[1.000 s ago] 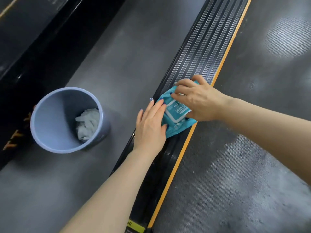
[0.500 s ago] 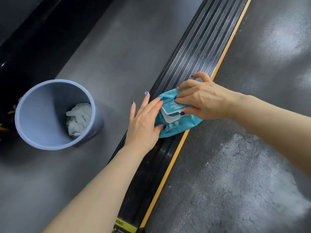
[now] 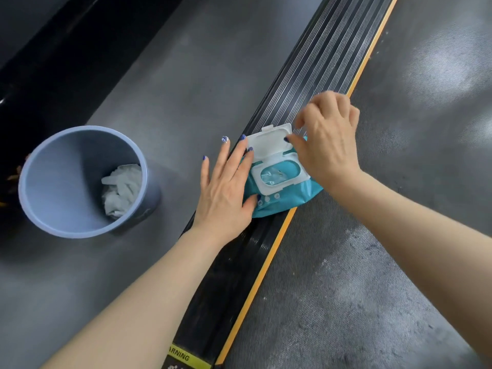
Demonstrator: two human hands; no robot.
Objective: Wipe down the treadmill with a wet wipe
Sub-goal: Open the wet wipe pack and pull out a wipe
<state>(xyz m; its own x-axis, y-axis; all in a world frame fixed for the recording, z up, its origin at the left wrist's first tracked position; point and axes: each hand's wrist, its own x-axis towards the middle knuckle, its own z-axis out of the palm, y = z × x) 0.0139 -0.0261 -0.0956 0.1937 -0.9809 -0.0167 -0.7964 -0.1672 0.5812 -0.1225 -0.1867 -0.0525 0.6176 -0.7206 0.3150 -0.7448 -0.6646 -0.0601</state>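
Fingers (image 3: 294, 141) of the right hand (image 3: 326, 145) pinch the right edge of the white flip lid (image 3: 269, 141), and that lid now stands swung open toward the far side, where half a second ago it lay shut under those same fingers. And look at what's uncovered: the oval dispensing opening (image 3: 278, 175), with a glint of clear film or wipe inside, too small to tell which. The teal wet wipe pack (image 3: 287, 199) itself has stayed put on the ribbed black side rail (image 3: 327, 73) of the treadmill, its right end over the orange stripe (image 3: 266, 259).

Left hand (image 3: 226, 187) lies flat, fingers straight and a little spread, thumb pressed on the pack's near-left corner, pinning it down. Both forearms reach in from the near edge, the right one crossing the treadmill belt (image 3: 372, 275), the wrist bent down over the pack.

On the left, well apart from the pack, a blue-grey waste bin (image 3: 34, 198) stands upright on the dark grey floor (image 3: 165, 83), crumpled white wipes (image 3: 122, 187) lying at its bottom. Near edge of the rail, a yellow warning label (image 3: 183, 355) shows. Pale scuffed patches mark the textured belt at right.
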